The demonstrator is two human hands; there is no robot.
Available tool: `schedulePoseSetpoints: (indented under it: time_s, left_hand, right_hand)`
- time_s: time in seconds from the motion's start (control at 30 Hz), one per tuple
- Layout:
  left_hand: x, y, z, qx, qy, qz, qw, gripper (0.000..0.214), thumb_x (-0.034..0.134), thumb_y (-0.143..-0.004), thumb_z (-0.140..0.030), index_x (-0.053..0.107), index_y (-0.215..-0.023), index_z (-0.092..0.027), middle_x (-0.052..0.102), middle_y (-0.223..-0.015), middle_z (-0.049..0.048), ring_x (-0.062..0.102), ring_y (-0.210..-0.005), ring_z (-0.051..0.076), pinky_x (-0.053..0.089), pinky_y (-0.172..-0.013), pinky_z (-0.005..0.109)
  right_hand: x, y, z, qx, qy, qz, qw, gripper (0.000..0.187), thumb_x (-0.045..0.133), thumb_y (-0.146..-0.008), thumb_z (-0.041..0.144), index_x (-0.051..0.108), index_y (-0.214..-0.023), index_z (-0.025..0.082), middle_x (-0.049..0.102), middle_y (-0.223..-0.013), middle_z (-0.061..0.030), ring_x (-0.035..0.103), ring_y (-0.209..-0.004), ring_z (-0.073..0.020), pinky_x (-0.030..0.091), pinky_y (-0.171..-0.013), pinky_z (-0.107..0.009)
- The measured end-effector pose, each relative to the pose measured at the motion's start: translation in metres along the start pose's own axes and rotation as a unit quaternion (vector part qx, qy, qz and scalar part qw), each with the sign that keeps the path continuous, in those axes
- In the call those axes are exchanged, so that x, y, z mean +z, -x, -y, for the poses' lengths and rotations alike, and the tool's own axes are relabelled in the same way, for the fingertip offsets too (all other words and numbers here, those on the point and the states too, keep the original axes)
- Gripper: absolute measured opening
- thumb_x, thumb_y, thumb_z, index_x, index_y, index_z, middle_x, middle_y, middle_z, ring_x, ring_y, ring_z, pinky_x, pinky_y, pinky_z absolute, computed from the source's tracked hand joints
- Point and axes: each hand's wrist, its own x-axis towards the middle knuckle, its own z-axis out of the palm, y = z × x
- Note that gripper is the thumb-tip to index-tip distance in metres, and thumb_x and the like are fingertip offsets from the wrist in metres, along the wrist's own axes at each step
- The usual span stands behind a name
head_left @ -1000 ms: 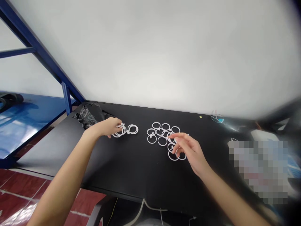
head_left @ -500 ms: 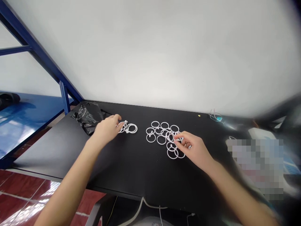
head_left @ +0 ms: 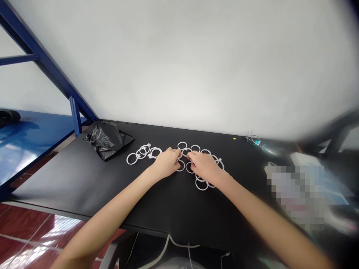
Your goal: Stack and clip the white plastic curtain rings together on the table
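Lying in two lots on a black bench (head_left: 148,205), a larger cluster of white rings (head_left: 191,173) and a smaller group of white rings (head_left: 143,152) are showing work standing, it seems, partway. The left hand (head_left: 166,163) is bending its fingers at the left edge of the larger cluster, while the right hand (head_left: 206,165) is curling over its middle, covering several loops. Fingers are hiding the contact, so whether either grip is holding a ring or only touching one, we cannot tell. The smaller group is sitting to the left of the left hand, some loops overlapping, between it and a crumpled black plastic bag (head_left: 108,140). Being apart from the fingers, that group is perhaps representing the handled share; the larger cluster, spreading loosely beneath both hands, is apparently accounting for most of what is remaining. Overlapping loops are preventing an exact count.
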Motion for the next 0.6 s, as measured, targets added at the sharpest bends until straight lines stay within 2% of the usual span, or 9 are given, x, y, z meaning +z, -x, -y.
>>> schedulePoseSetpoints:
  time_s: [0.1, 0.2, 0.3, 0.37, 0.47, 0.6]
  left_hand:
    - [-0.005, 0.003, 0.002, -0.001, 0.025, -0.034, 0.999, 0.02, 0.051, -0.077, -0.012, 0.055, -0.095, -0.02, 0.064, -0.084, 0.0046, 0.057, -0.092, 0.025, 0.047, -0.068, 0.031]
    - [-0.01, 0.007, 0.006, 0.006, 0.106, -0.139, 0.985, 0.018, 0.055, -0.078, -0.014, 0.055, -0.095, -0.021, 0.063, -0.086, 0.003, 0.057, -0.09, 0.022, 0.048, -0.081, 0.034]
    - [-0.012, 0.009, 0.01, 0.033, 0.202, -0.225, 0.953, 0.017, 0.053, -0.083, -0.016, 0.055, -0.099, -0.02, 0.063, -0.093, 0.0027, 0.059, -0.089, 0.018, 0.048, -0.083, 0.031]
    - [-0.012, 0.01, 0.011, 0.049, 0.236, -0.243, 0.94, 0.018, 0.051, -0.087, -0.019, 0.055, -0.105, -0.02, 0.063, -0.094, 0.0028, 0.06, -0.09, 0.017, 0.047, -0.085, 0.03]
    - [-0.014, 0.011, 0.012, 0.033, 0.253, -0.25, 0.934, 0.02, 0.051, -0.09, -0.02, 0.055, -0.11, -0.019, 0.062, -0.093, 0.0028, 0.059, -0.088, 0.016, 0.047, -0.085, 0.029]
    - [-0.018, 0.012, 0.013, 0.043, 0.249, -0.246, 0.936, 0.019, 0.046, -0.095, -0.022, 0.057, -0.11, -0.019, 0.062, -0.101, 0.0059, 0.059, -0.094, 0.017, 0.048, -0.084, 0.028]
  right_hand:
    - [-0.005, 0.0, -0.004, 0.006, -0.025, -0.005, 1.0, 0.029, 0.054, -0.078, 0.003, 0.059, -0.101, 0.018, 0.068, -0.09, -0.0042, 0.063, -0.072, -0.0174, 0.031, -0.055, -0.026]
    - [-0.012, 0.003, -0.013, 0.016, -0.059, -0.021, 0.998, 0.033, 0.056, -0.078, 0.009, 0.056, -0.108, 0.021, 0.068, -0.094, -0.0016, 0.061, -0.071, -0.0143, 0.034, -0.058, -0.024]
    - [-0.018, 0.002, -0.021, 0.01, -0.103, -0.04, 0.994, 0.034, 0.056, -0.079, 0.013, 0.058, -0.111, 0.022, 0.068, -0.095, 0.0, 0.059, -0.068, -0.0124, 0.037, -0.061, -0.023]
    - [-0.02, -0.003, -0.023, -0.006, -0.096, -0.036, 0.995, 0.032, 0.056, -0.079, 0.014, 0.061, -0.11, 0.021, 0.068, -0.094, -0.0007, 0.06, -0.071, -0.0134, 0.037, -0.062, -0.024]
    - [-0.018, -0.015, -0.022, -0.026, -0.054, -0.01, 0.998, 0.023, 0.056, -0.079, 0.013, 0.067, -0.098, 0.02, 0.069, -0.09, -0.0028, 0.062, -0.078, -0.0166, 0.036, -0.062, -0.025]
    - [-0.013, -0.032, -0.018, -0.041, -0.033, 0.015, 0.999, 0.013, 0.057, -0.076, 0.01, 0.067, -0.079, 0.018, 0.067, -0.085, -0.005, 0.06, -0.071, -0.0178, 0.031, -0.057, -0.027]
